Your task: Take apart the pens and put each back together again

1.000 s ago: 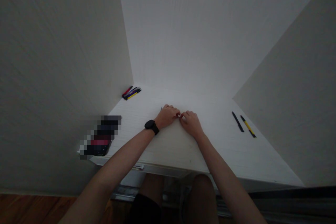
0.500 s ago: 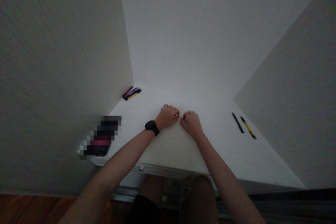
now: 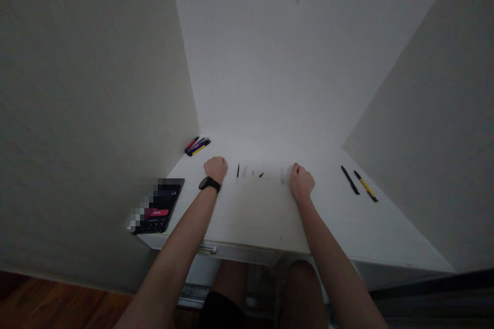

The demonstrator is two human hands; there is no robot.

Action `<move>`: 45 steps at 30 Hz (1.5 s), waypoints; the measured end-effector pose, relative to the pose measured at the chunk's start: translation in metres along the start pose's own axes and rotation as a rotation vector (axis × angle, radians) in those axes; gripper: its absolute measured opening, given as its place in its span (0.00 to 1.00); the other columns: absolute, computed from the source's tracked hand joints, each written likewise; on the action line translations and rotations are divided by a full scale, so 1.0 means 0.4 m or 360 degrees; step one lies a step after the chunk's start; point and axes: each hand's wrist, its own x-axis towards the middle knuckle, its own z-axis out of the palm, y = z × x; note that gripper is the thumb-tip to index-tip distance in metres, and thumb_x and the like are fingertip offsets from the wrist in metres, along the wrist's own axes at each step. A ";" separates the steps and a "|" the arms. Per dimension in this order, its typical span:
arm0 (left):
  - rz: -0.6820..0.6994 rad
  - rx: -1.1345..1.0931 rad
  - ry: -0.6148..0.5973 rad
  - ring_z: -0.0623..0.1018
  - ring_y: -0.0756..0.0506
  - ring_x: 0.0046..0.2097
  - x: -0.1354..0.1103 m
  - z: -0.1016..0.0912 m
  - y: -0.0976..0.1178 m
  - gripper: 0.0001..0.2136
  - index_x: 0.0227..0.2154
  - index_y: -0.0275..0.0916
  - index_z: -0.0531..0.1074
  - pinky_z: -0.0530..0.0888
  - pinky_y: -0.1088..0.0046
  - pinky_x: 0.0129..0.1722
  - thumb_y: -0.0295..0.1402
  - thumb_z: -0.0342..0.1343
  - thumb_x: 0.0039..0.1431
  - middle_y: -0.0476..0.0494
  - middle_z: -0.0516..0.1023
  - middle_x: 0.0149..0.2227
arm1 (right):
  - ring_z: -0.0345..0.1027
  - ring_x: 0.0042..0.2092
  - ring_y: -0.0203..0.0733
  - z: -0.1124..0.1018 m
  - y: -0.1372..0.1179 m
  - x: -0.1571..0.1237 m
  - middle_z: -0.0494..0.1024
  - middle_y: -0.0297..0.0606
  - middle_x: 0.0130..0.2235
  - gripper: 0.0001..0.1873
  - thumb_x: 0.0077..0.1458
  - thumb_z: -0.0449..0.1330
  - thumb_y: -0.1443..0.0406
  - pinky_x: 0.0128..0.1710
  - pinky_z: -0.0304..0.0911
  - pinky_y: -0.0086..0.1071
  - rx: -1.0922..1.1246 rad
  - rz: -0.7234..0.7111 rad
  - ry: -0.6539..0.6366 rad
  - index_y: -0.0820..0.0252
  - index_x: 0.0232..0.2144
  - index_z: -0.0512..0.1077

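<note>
Well, both hands are resting on the white bench (image 3: 262, 221), well apart from each other. The left hand (image 3: 215, 169) is curling into a loose fist, with a black wristwatch (image 3: 209, 183) sitting on its wrist, and the right hand (image 3: 301, 183) is curling in much the same way. Neither hand is showing anything in its grip. Between them, a loose row of small pieces is lying across the bench, too small to name with confidence. A thin black piece (image 3: 238, 170) is lying nearest the left hand, with a faint translucent piece (image 3: 244, 170) just beside it. A short black piece (image 3: 261, 175) is lying toward the middle, and a clear piece (image 3: 283, 176) is lying just beside the right hand's fingers (image 3: 295, 168); I cannot tell whether they are touching. In the far left corner, a bunch of pens (image 3: 198, 146) with red, purple and yellow barrels is lying against the wall. Over on the right, a black pen (image 3: 350, 180) and a yellow-and-black pen (image 3: 366, 186) are lying side by side. A dark tablet (image 3: 158, 206), partly blurred out, is lying at the bench's left edge, showing a red bar on its screen.
</note>
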 end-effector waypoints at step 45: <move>0.0373 0.0029 0.0060 0.80 0.39 0.38 -0.060 -0.032 0.066 0.26 0.35 0.34 0.80 0.68 0.66 0.36 0.40 0.37 0.69 0.31 0.81 0.37 | 0.71 0.33 0.47 0.011 0.093 -0.046 0.80 0.48 0.31 0.32 0.65 0.39 0.55 0.33 0.56 0.33 0.0597 -0.0021 0.0017 0.62 0.29 0.79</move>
